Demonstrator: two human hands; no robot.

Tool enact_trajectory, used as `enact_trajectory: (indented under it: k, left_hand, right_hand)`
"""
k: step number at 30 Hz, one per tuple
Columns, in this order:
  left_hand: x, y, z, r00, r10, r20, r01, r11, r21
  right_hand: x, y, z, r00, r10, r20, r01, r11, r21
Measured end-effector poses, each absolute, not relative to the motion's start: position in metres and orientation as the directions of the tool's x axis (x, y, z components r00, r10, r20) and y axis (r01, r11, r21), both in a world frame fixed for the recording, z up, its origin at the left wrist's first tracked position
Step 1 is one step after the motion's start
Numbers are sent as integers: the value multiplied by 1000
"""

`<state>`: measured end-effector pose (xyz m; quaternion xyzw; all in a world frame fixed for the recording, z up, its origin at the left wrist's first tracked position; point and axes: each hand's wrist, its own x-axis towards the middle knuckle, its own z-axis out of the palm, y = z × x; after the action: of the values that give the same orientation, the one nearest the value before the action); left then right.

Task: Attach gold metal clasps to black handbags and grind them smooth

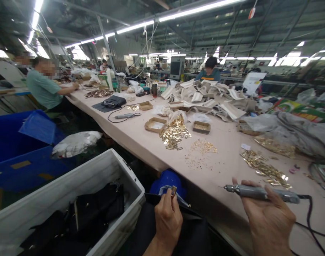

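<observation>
Clip (174,191) is pinched upright by the left hand (167,222), maybe fixed to the black bag (194,233) below. Just right, the right hand (269,220) grips a tool (258,192) flat, tip aimed at it.

The power tool (260,192) is grey, the small buckle (174,191) and the loose fittings (174,133) are gold, the table (137,137) is pale pink, the bin (31,167) blue.
</observation>
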<state>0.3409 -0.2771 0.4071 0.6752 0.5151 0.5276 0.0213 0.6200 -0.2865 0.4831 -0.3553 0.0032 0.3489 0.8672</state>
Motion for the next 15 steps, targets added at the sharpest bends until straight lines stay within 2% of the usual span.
enact_trajectory:
  k: [3,6,10,12,15]
  left_hand:
    - [337,-274,408,-70,762,644,594,-487,640]
    - [328,-271,410,14,867,498,423,-456,783]
    - [312,-264,417,134,973,187,220,-213,952]
    - [305,-258,420,200,978,51,182,-88,979]
    - [296,-248,424,265,963,-37,205,-18,979]
  right_hand:
    - [624,-283,475,709,642,-293,-667,475,-574]
    - [624,-278,468,688,661,-300,-680,442,-585]
    - [623,-271,462,687,671,-278,-666,429,-611]
    - [624,-266,457,685,682,-255,-648,411,-641]
    - [624,-259,448,676,703,-223,-619,376,-690]
